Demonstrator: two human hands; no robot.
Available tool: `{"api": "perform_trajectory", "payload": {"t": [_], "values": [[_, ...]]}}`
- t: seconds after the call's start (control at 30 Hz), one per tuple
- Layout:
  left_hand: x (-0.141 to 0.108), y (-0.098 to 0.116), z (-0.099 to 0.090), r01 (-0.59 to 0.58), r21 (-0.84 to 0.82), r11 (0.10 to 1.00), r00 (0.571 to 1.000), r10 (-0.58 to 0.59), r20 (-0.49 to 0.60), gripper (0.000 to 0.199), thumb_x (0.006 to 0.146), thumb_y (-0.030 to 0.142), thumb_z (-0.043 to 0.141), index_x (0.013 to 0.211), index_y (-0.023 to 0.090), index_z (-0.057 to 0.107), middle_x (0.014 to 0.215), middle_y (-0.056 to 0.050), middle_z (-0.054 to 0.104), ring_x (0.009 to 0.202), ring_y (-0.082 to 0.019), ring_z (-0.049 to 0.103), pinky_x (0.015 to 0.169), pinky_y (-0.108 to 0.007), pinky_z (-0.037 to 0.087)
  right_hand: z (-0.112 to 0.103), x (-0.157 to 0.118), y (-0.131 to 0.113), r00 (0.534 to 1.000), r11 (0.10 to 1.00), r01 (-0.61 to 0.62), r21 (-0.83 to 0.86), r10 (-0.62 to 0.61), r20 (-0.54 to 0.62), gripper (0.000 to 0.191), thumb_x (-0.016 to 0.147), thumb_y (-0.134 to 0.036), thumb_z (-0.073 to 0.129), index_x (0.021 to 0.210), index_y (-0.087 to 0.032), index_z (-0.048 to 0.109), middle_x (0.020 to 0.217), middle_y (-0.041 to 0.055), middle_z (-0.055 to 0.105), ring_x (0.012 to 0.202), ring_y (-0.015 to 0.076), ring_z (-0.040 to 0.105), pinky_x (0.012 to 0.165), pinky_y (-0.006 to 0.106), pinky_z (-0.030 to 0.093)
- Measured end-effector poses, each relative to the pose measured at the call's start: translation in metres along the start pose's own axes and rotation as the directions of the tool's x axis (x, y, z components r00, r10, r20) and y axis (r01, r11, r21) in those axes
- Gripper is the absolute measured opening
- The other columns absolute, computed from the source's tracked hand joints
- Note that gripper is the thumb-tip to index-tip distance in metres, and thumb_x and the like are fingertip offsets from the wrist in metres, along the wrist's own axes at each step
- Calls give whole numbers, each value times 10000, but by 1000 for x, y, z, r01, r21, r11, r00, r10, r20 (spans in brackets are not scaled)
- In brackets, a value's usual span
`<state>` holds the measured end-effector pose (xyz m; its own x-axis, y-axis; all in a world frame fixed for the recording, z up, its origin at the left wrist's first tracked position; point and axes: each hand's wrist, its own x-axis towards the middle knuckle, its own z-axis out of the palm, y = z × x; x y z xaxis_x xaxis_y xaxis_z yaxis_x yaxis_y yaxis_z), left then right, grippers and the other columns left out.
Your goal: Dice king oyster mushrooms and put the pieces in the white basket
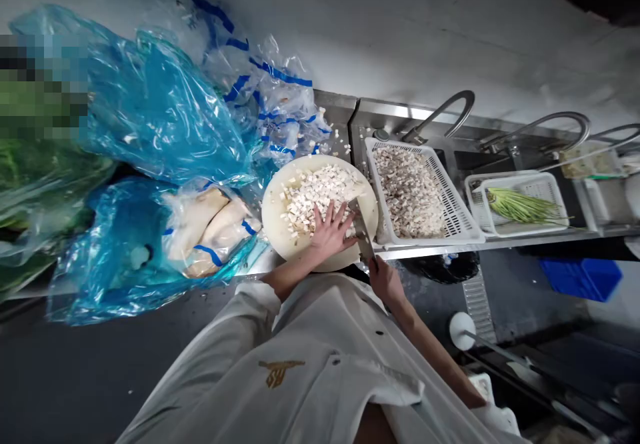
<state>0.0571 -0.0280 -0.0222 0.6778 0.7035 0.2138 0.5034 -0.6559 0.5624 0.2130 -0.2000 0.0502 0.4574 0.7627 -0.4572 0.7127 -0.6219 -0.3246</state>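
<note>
A round, pale cutting board (277,231) lies on the steel counter with a heap of white diced pieces (320,187) on it. My left hand (331,232) rests on the near part of the heap, fingers spread. My right hand (387,281) is wrapped round the handle of a cleaver (363,231), whose blade lies over the board's right side, close to the fingertips of my left hand. Right of the board, a white perforated basket (463,221) holds many diced pieces (413,194).
Blue plastic bags (170,111) and a clear bag of large pale pieces (215,231) lie left. Right stand a basket (555,197) with green stalks (523,205) and curved faucets (453,101). A blue bin (580,277) is on the floor at the right.
</note>
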Motion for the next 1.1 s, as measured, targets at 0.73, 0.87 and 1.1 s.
{"api": "perform_trajectory", "payload": {"t": [0.73, 0.87, 1.1], "values": [[82, 122, 14, 165, 268, 949, 957, -89, -276, 386, 947, 391, 728, 1323, 311, 684, 1643, -46, 511, 1564, -420, 402, 1222, -651, 369, -104, 77, 112, 606, 566, -265, 781, -532, 591, 434, 936, -638, 664, 917, -250, 470, 570, -117, 459, 403, 79, 429, 381, 204, 361], [154, 166, 64, 7, 175, 984, 977, 31, -211, 332, 983, 407, 690, 1301, 314, 698, 1593, -46, 558, 1503, -381, 484, 1173, -585, 468, -166, 64, 164, 721, 415, -344, 843, -459, 520, 519, 867, -696, 712, 920, -265, 427, 546, -145, 361, 395, 66, 337, 378, 204, 359], [209, 192, 156, -106, 21, 994, 993, 107, -43, 223, 1011, 299, 624, 1196, 273, 746, 1282, -84, 726, 1304, -290, 634, 1119, -532, 533, -213, 35, 254, 911, 339, -338, 878, -116, 395, 584, 811, -747, 733, 880, -277, 392, 581, -138, 340, 409, 61, 301, 377, 216, 331]]}}
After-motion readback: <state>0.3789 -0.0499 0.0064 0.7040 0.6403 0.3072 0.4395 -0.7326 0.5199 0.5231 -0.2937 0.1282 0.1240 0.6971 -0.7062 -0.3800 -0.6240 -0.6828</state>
